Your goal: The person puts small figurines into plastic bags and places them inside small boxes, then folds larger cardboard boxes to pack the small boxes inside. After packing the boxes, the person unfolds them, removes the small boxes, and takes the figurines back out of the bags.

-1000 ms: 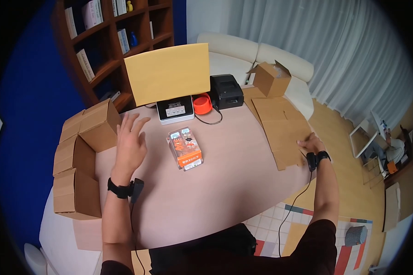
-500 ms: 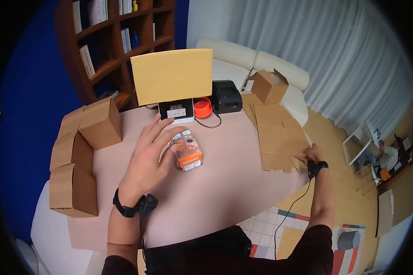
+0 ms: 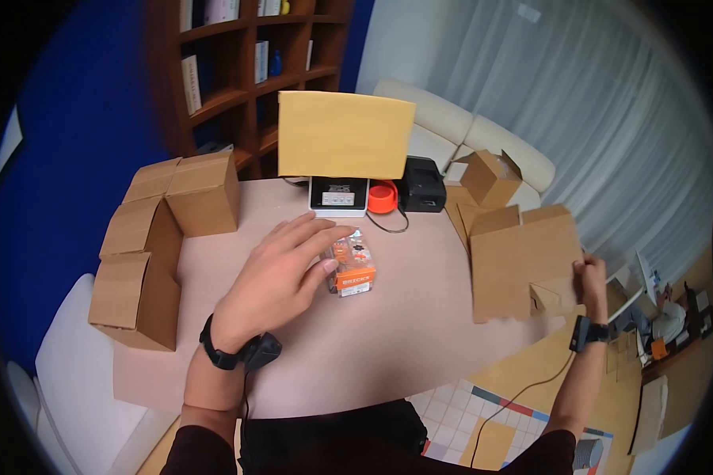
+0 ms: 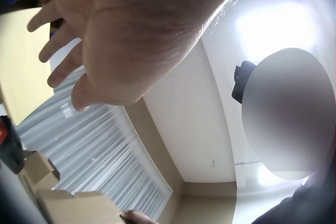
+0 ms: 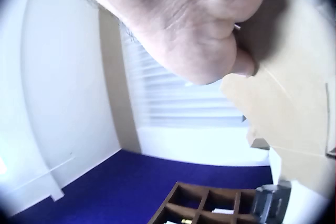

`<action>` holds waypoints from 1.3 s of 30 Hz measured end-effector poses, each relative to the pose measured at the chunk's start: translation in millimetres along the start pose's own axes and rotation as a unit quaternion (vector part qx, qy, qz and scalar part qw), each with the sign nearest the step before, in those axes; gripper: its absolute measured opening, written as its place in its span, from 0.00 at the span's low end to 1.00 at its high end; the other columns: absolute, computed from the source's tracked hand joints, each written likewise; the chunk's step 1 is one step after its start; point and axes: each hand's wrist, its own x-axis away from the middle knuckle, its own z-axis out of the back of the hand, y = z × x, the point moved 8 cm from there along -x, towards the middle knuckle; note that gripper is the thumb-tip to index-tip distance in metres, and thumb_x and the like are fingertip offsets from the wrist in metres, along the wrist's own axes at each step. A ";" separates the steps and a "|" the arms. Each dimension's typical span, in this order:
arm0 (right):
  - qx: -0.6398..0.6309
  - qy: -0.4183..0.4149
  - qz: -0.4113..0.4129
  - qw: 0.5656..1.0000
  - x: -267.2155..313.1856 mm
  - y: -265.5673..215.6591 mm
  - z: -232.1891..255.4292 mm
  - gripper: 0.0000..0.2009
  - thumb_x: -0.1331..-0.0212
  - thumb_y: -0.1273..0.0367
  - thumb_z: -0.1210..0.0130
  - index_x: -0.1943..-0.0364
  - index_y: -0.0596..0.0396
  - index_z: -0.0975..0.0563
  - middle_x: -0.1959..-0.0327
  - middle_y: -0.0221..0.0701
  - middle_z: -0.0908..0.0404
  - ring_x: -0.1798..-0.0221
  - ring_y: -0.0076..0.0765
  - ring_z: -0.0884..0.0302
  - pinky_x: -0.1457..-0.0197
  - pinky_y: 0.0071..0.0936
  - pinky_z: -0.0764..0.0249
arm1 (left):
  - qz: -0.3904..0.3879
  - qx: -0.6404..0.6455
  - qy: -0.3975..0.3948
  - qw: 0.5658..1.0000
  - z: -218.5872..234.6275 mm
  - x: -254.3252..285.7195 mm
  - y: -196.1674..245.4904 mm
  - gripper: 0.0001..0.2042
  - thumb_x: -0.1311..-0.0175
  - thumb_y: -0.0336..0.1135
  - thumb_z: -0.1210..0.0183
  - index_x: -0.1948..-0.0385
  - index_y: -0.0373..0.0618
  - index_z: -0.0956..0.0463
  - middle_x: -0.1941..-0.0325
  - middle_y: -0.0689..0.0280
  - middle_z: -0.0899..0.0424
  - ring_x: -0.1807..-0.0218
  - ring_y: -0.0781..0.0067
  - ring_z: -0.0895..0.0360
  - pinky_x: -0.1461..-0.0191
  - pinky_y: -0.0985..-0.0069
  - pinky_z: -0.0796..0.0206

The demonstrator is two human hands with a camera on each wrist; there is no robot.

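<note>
In the head view my right hand (image 3: 592,281) pinches the right edge of a flattened cardboard box (image 3: 515,253), whose near side stands raised off the table. The right wrist view shows the thumb against that cardboard (image 5: 299,103). My left hand (image 3: 281,273) is beside a small clear package with an orange label reading BRICKS (image 3: 355,273). Its fingertips overlap the package's left side and top in the head view. Loosely spread fingers (image 4: 65,71) show in the left wrist view, and no held object appears there.
Several small brown boxes (image 3: 135,226) line the left of the table. At the back are a yellow panel (image 3: 345,134), a black-and-white device (image 3: 338,195), a red-orange round thing (image 3: 383,196) and a black machine (image 3: 424,184). An open carton (image 3: 489,178) stands behind the cardboard.
My left hand has moved right from beside the boxes to the BRICKS package. My right hand has lifted and tilted the flattened cardboard box, which lay flat before. The head view has turned.
</note>
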 end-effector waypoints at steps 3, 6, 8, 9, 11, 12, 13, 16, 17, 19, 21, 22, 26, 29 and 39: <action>-0.109 0.044 0.102 0.988 32.1 -104.6 7.2 0.06 0.33 0.77 0.46 0.60 0.63 0.18 0.68 0.20 0.20 0.65 0.20 0.27 0.57 0.21 0.31 | 0.006 0.005 0.007 1.000 -2.9 0.9 -4.4 0.24 0.28 0.29 0.40 0.30 0.48 0.25 0.32 0.50 0.19 0.27 0.40 0.27 0.24 0.52 0.34; -0.199 0.008 0.194 0.961 38.5 -159.3 4.2 0.07 0.28 0.76 0.46 0.57 0.62 0.17 0.64 0.22 0.16 0.62 0.17 0.24 0.54 0.20 0.29 | 0.003 -0.003 0.024 1.000 -6.5 1.8 -7.1 0.28 0.26 0.32 0.40 0.25 0.45 0.31 0.32 0.46 0.20 0.29 0.39 0.26 0.25 0.52 0.34; -0.283 0.020 0.204 0.937 62.0 -204.4 -25.8 0.06 0.27 0.75 0.46 0.58 0.61 0.18 0.63 0.23 0.16 0.61 0.17 0.23 0.53 0.20 0.28 | 0.047 0.046 0.051 0.997 -3.4 2.0 -10.4 0.30 0.25 0.31 0.41 0.22 0.43 0.37 0.29 0.44 0.23 0.29 0.39 0.26 0.25 0.54 0.34; -0.362 0.035 0.210 0.908 73.5 -224.8 -39.8 0.06 0.25 0.74 0.46 0.58 0.60 0.18 0.62 0.23 0.15 0.61 0.17 0.22 0.52 0.20 0.27 | 0.050 0.042 0.056 0.996 -5.3 2.2 -14.1 0.30 0.25 0.31 0.41 0.22 0.43 0.37 0.29 0.44 0.23 0.29 0.39 0.26 0.25 0.54 0.34; -0.425 -0.002 0.206 0.882 81.8 -250.5 -82.6 0.06 0.25 0.74 0.46 0.59 0.59 0.18 0.62 0.23 0.15 0.60 0.18 0.22 0.52 0.20 0.26 | 0.046 0.087 0.126 0.987 1.0 4.5 -24.4 0.33 0.24 0.30 0.42 0.19 0.41 0.44 0.28 0.46 0.24 0.28 0.47 0.24 0.25 0.56 0.34; -0.481 -0.034 0.196 0.854 85.0 -258.8 -107.0 0.06 0.25 0.74 0.45 0.59 0.59 0.18 0.61 0.23 0.15 0.60 0.19 0.21 0.52 0.20 0.26 | 0.047 0.081 0.132 0.987 6.9 6.5 -23.8 0.33 0.24 0.30 0.42 0.19 0.41 0.44 0.28 0.46 0.24 0.28 0.47 0.24 0.25 0.56 0.34; -0.502 -0.064 0.187 0.842 88.8 -265.1 -132.9 0.05 0.26 0.75 0.45 0.58 0.59 0.17 0.62 0.24 0.15 0.60 0.18 0.21 0.52 0.19 0.26 | 0.046 0.154 0.146 0.976 14.2 8.7 -23.6 0.35 0.26 0.28 0.43 0.19 0.38 0.47 0.26 0.43 0.26 0.26 0.47 0.26 0.22 0.58 0.36; -0.564 -0.141 0.179 0.793 98.8 -280.0 -212.1 0.06 0.26 0.75 0.45 0.56 0.60 0.17 0.62 0.26 0.15 0.60 0.19 0.21 0.50 0.20 0.25 | 0.038 0.325 0.219 0.919 30.4 18.9 -23.2 0.39 0.30 0.23 0.44 0.18 0.33 0.52 0.20 0.46 0.34 0.19 0.54 0.34 0.18 0.61 0.44; -0.570 -0.141 0.186 0.787 108.7 -291.7 -227.0 0.06 0.26 0.75 0.45 0.56 0.60 0.17 0.62 0.26 0.15 0.60 0.19 0.21 0.50 0.20 0.25 | 0.003 0.339 0.265 0.903 45.9 24.3 -17.9 0.40 0.31 0.22 0.44 0.17 0.35 0.52 0.18 0.48 0.38 0.18 0.55 0.37 0.17 0.60 0.44; -0.630 -0.176 0.113 0.748 128.7 -307.3 -262.1 0.07 0.24 0.75 0.47 0.55 0.62 0.17 0.59 0.29 0.13 0.58 0.22 0.18 0.48 0.22 0.23 | -0.040 0.374 0.331 0.866 72.2 33.6 -15.7 0.48 0.41 0.21 0.39 0.16 0.40 0.54 0.19 0.56 0.37 0.19 0.59 0.36 0.23 0.57 0.35; -0.655 -0.188 0.096 0.725 140.4 -320.8 -279.1 0.08 0.24 0.75 0.48 0.54 0.63 0.18 0.57 0.32 0.13 0.56 0.25 0.17 0.46 0.23 0.22 | -0.057 0.431 0.341 0.834 79.7 37.7 -13.9 0.51 0.46 0.19 0.39 0.15 0.42 0.55 0.19 0.57 0.36 0.19 0.58 0.36 0.22 0.56 0.35; -0.676 -0.198 0.072 0.706 143.2 -321.8 -286.7 0.08 0.23 0.75 0.48 0.53 0.64 0.18 0.55 0.35 0.12 0.54 0.27 0.15 0.45 0.25 0.21 | -0.067 0.492 0.345 0.797 81.1 41.3 -14.6 0.54 0.50 0.17 0.39 0.15 0.44 0.56 0.19 0.57 0.36 0.19 0.57 0.36 0.22 0.56 0.36; -0.701 -0.227 0.056 0.674 150.5 -318.7 -311.2 0.10 0.22 0.74 0.52 0.50 0.66 0.21 0.50 0.39 0.12 0.49 0.32 0.13 0.39 0.29 0.19 | -0.017 0.528 0.330 0.783 80.9 47.1 -16.8 0.57 0.55 0.16 0.39 0.14 0.49 0.54 0.19 0.59 0.35 0.21 0.55 0.33 0.22 0.53 0.36; -0.696 -0.241 0.058 0.674 147.7 -318.7 -318.0 0.12 0.23 0.76 0.52 0.45 0.69 0.22 0.47 0.42 0.13 0.47 0.35 0.13 0.38 0.31 0.19 | -0.123 0.515 0.319 0.786 73.8 43.2 -3.9 0.47 0.44 0.15 0.40 0.17 0.42 0.47 0.22 0.57 0.31 0.20 0.58 0.34 0.21 0.60 0.40; -0.679 -0.184 0.056 0.709 168.4 -331.0 -299.6 0.25 0.28 0.80 0.52 0.27 0.71 0.33 0.45 0.46 0.13 0.43 0.35 0.14 0.34 0.32 0.22 | -0.052 0.332 0.198 0.921 25.1 45.2 7.2 0.28 0.29 0.26 0.36 0.29 0.34 0.34 0.30 0.58 0.26 0.29 0.61 0.28 0.23 0.63 0.41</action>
